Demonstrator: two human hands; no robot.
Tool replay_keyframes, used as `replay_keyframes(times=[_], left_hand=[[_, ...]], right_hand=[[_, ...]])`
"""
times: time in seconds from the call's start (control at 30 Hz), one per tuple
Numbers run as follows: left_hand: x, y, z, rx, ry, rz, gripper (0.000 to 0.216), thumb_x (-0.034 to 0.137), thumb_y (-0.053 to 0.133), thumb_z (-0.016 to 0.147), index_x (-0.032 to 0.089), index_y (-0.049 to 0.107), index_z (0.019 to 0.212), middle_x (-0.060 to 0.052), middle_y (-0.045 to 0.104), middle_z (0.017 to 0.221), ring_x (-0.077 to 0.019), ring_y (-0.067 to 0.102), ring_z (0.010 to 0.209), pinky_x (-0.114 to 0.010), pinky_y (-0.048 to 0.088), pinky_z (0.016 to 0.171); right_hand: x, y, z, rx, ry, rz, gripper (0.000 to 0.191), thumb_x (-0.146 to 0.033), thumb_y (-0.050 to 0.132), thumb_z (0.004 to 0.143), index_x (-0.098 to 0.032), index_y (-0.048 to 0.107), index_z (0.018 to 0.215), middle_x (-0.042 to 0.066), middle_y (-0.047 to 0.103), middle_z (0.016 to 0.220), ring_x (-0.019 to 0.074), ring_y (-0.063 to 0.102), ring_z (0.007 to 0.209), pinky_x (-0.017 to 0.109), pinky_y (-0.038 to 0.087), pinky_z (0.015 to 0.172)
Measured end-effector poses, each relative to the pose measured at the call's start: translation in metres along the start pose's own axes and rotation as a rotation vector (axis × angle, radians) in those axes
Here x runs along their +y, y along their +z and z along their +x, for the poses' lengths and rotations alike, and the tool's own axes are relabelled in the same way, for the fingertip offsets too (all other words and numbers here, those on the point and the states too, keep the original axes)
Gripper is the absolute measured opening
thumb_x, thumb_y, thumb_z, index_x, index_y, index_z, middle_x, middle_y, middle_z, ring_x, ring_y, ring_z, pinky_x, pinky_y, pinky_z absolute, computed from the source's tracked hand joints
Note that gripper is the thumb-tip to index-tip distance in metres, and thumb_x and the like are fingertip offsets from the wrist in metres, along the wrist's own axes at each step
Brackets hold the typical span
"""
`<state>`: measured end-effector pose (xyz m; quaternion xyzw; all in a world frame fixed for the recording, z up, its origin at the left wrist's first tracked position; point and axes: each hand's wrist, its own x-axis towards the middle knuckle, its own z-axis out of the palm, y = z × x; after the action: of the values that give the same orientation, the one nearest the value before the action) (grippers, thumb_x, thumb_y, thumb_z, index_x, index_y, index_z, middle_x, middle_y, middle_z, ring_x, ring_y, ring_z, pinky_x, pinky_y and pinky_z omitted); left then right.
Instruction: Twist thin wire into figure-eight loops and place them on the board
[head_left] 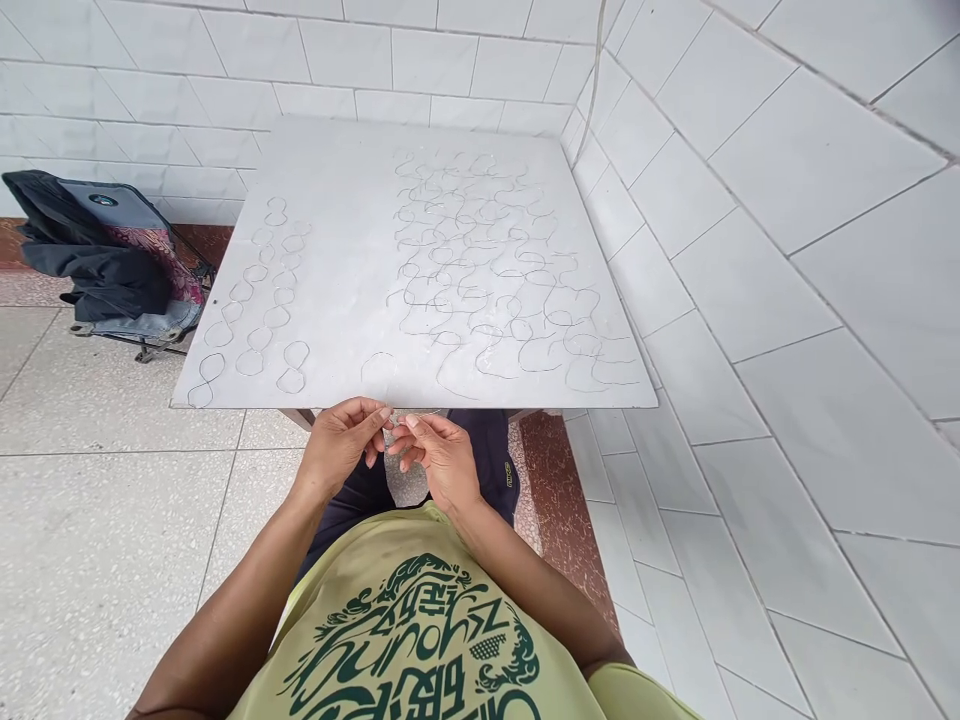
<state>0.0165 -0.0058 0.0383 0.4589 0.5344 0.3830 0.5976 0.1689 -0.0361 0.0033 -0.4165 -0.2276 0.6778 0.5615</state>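
My left hand (346, 442) and my right hand (444, 458) meet just in front of the table's near edge. Thumb and fingers of each are pinched together, their tips almost touching, on what looks like one thin wire (389, 391). How the wire runs between the fingertips is too fine to make out. A curved strand (377, 354) lies on the white tabletop (337, 300) just beyond my left hand. To the left are several wires shaped into figure-eight loops, the nearest being one loop (295, 369).
Many loose, wavy wires (480, 270) cover the right half of the tabletop. Tiled walls border the table at the back and right (720, 270). At the left, a folding chair (161, 240) holds dark cloth (112, 280). My legs are under the table's near edge.
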Motion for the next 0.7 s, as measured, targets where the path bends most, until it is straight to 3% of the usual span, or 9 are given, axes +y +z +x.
replay_keyframes(times=[0.3,0.5,0.7], left_hand=[[0.007,0.002,0.009,0.073,-0.005,0.131,0.025,0.040,0.074,0.088,0.016,0.072,0.089,-0.001,0.069,0.063,-0.0145,0.063,0.049,-0.027,0.055,0.051],[0.024,-0.007,0.024,0.151,0.023,0.323,0.019,0.035,0.070,0.087,0.016,0.071,0.087,-0.001,0.070,0.064,-0.0161,0.067,0.050,-0.027,0.053,0.052],[0.045,-0.011,0.056,0.182,0.086,0.559,0.013,0.029,0.065,0.085,0.018,0.070,0.082,-0.002,0.070,0.061,-0.0188,0.069,0.050,-0.026,0.050,0.050]], right_hand=[[0.002,-0.001,0.005,-0.017,0.007,0.030,0.033,-0.047,0.084,0.083,-0.016,0.078,0.093,0.008,0.078,0.085,0.0182,0.074,0.065,0.023,0.052,0.046],[0.004,-0.007,0.004,-0.049,0.022,-0.011,0.041,-0.054,0.080,0.085,-0.015,0.078,0.096,0.008,0.076,0.082,0.0188,0.074,0.064,0.024,0.052,0.045],[0.014,-0.025,-0.004,-0.023,0.068,-0.077,0.041,-0.055,0.079,0.084,-0.014,0.075,0.085,0.005,0.072,0.072,0.0151,0.068,0.054,0.023,0.050,0.044]])
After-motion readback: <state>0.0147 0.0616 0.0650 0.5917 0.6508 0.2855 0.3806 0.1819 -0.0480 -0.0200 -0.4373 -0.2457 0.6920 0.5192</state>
